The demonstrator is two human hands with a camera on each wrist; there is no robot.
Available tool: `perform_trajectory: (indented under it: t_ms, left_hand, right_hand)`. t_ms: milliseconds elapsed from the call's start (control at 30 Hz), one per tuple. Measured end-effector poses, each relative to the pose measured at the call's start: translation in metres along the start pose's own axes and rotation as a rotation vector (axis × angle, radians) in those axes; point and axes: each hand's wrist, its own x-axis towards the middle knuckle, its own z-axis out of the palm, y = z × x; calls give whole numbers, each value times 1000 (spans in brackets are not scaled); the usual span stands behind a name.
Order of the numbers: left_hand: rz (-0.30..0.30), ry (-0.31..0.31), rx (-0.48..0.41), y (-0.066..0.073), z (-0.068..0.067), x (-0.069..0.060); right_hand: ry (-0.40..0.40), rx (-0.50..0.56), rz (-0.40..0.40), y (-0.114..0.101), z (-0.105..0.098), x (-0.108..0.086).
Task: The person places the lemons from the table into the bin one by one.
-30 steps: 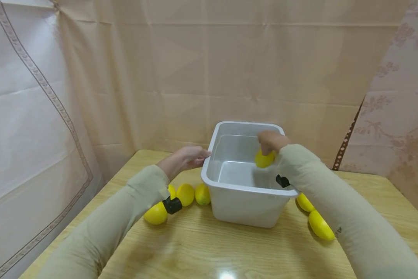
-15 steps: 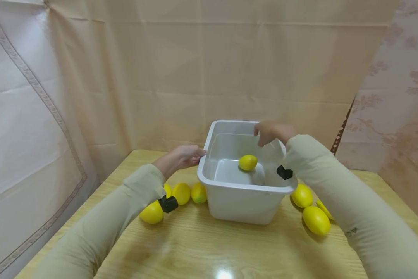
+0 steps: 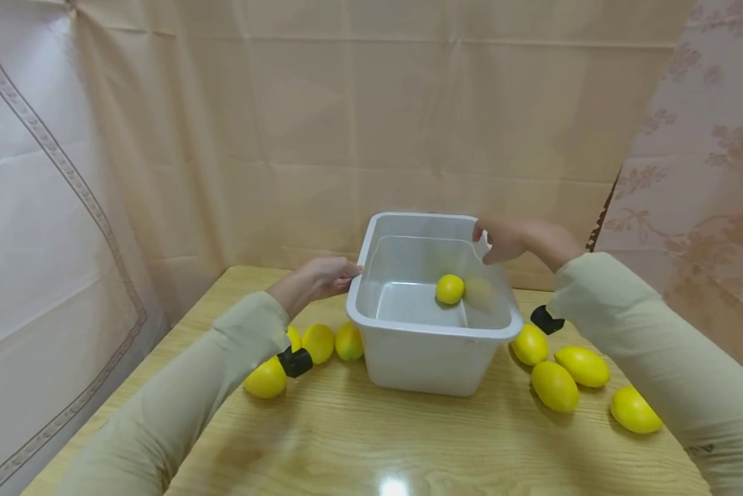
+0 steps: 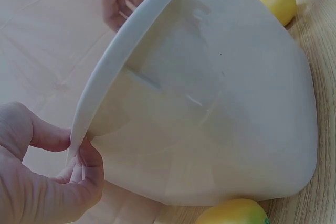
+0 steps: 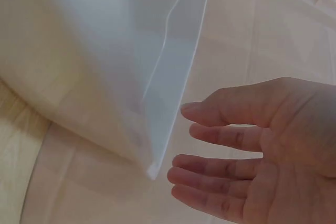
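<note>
Your left hand [image 3: 329, 277] pinches the left rim of the tub [image 3: 417, 362]; your right hand [image 3: 509, 238] holds nothing, its fingers parted beside the far right rim. One lemon [image 3: 450, 289] lies inside; other lemons [image 3: 555, 387] flank the tub on the counter [image 3: 346, 448]. Brace the rim gently; release any fruit low to limit rolling.
</note>
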Motion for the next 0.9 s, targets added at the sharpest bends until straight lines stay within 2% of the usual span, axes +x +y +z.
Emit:
perform_trajectory:
  t_ms: [100,233,367,633,900]
  left_hand:
    - [-2,4,-6,0,0,1]
    - [-10,5,-15,0,2,1]
    - [-20,15,-23,0,2,2]
    - [-25,13,-32,0,5,1]
    - [-18,-12,-20,2,8,-1]
  right_hand:
    - [86,56,-71,10,9,-10]
    - [239,145,-144,23,25,-24]
    - [354,176,-122,27,41,-36]
    - [391,176,-24,31,58,-60]
    - [446,125,-23,40,72,-87]
